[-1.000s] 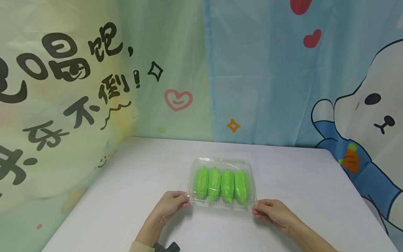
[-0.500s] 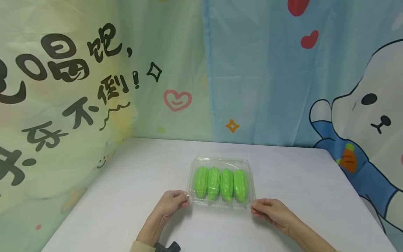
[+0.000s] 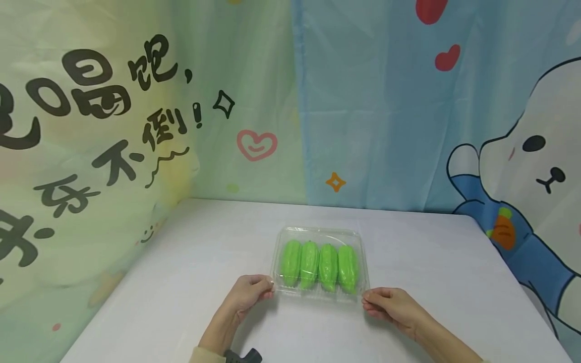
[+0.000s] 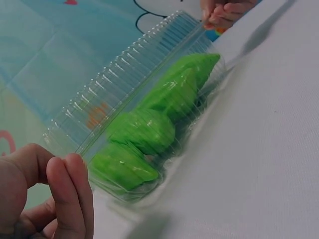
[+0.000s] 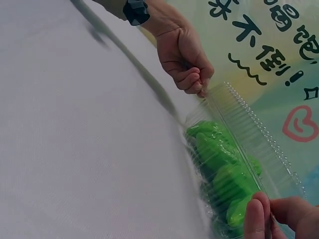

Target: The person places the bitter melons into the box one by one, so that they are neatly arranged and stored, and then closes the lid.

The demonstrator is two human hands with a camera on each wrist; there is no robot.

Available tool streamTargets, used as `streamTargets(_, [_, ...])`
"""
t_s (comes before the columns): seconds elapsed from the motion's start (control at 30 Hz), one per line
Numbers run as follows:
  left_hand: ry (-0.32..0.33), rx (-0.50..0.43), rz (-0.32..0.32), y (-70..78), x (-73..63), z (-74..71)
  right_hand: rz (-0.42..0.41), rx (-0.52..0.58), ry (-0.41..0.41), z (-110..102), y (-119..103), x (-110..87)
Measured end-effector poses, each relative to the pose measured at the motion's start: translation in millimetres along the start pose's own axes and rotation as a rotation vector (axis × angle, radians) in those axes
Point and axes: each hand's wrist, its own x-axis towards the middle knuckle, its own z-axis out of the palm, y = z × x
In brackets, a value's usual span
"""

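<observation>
A clear plastic clamshell box lies closed near the middle of the white table. Inside it, several bright green, ridged pods that look like small bitter melons sit side by side in a row. My left hand pinches the box's near left corner between thumb and fingers. At the near right corner, my right hand pinches the rim the same way. In the left wrist view, the left fingertips meet the seam between ribbed lid and base. The right wrist view shows the right thumb and fingers on that same seam.
The white table extends around the box on all sides. Behind it hangs a printed curtain with hearts and a cartoon bear. A dark band circles the left wrist.
</observation>
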Motion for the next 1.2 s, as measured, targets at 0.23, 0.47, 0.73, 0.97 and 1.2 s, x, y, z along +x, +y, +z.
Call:
streamTargets(0.23, [0.008, -0.006, 0.01, -2.3, 1.3, 2.5, 0.002, 0.032, -0.02, -3, 0, -0.5])
streamTargets(0.47, [-0.027, 0.007, 0.058, -1.8, -1.7, -0.9, -0.014, -0.042, -0.03, -7, -2, -0.6])
streamTargets(0.73, [0.029, 0.133, 0.097, 2.7, -7.7, -2.7, -0.032, -0.189, 0.067, -11, -7, -2.3])
streamTargets(0.97, [0.137, 0.251, 0.205, 5.1, -7.4, -6.0, -0.06, -0.324, 0.16, -12, -12, -2.6])
streamTargets(1.2, [0.245, 0.351, 0.276, 10.8, -4.5, -7.8, -0.116, -0.434, 0.189, -13, -18, -4.1])
